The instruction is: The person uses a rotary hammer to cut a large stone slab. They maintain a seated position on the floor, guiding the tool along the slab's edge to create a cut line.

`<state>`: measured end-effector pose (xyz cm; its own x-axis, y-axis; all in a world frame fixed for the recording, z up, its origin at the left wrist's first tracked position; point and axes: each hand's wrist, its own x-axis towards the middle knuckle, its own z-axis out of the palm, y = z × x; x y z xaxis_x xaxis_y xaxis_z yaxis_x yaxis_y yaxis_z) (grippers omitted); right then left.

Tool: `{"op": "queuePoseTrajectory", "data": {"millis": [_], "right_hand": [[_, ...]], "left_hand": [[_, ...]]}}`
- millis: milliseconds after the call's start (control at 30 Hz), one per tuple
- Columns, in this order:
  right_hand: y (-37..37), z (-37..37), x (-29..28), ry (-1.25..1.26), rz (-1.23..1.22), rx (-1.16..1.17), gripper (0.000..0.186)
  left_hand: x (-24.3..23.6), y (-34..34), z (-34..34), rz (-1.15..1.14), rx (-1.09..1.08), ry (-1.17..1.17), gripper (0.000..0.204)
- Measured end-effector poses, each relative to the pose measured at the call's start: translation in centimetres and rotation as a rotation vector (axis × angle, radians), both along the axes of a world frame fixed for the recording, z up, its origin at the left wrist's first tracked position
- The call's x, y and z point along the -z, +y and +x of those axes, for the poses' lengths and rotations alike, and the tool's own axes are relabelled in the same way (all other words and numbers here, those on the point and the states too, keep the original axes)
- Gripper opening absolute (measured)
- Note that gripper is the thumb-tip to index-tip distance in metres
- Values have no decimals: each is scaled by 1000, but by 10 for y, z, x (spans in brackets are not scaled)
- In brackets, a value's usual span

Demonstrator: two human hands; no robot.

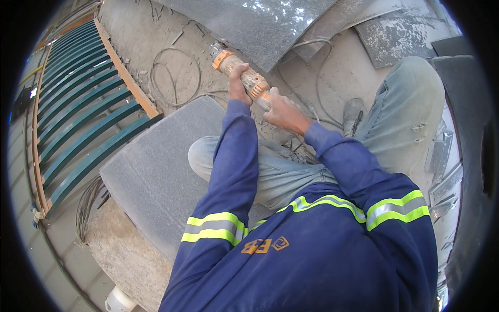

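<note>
Head view: left hand and right hand both clench the orange grinder, fingers wrapped tight; its disc seems to meet the dark slab's edge.

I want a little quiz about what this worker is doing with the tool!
1. True or false: both hands grip the orange grinder.
2. Which hand is nearer the grinder's disc end? A) left hand B) right hand
3. Fill in: the grinder's disc end meets the edge of a grey stone ____.

Key: 1 true. 2 A. 3 slab.
</note>
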<state>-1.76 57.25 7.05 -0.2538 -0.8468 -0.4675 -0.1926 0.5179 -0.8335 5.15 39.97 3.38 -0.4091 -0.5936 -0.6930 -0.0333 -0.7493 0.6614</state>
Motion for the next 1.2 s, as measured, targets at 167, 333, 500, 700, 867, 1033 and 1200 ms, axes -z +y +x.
{"op": "queuePoseTrajectory", "data": {"millis": [167,333,500,700,867,1033,1200], "right_hand": [[-12,0,10,4,-17,7,47],[-15,-3,7,24,31,-17,51],[1,2,0,4,24,-3,50],[21,10,-11,15,23,5,43],[25,12,-8,17,-10,18,43],[20,12,0,17,-4,14,43],[10,8,8,11,-35,30,42]], "left_hand": [[12,-14,-1,-12,-7,-16,34],[10,-16,-1,11,-8,-12,35],[-3,3,-2,35,-39,-5,34],[-17,24,3,-11,-43,-33,33],[-19,28,4,-16,-30,-42,34],[-12,23,3,-29,-28,-42,34],[-5,10,0,-41,-25,-59,32]]}}
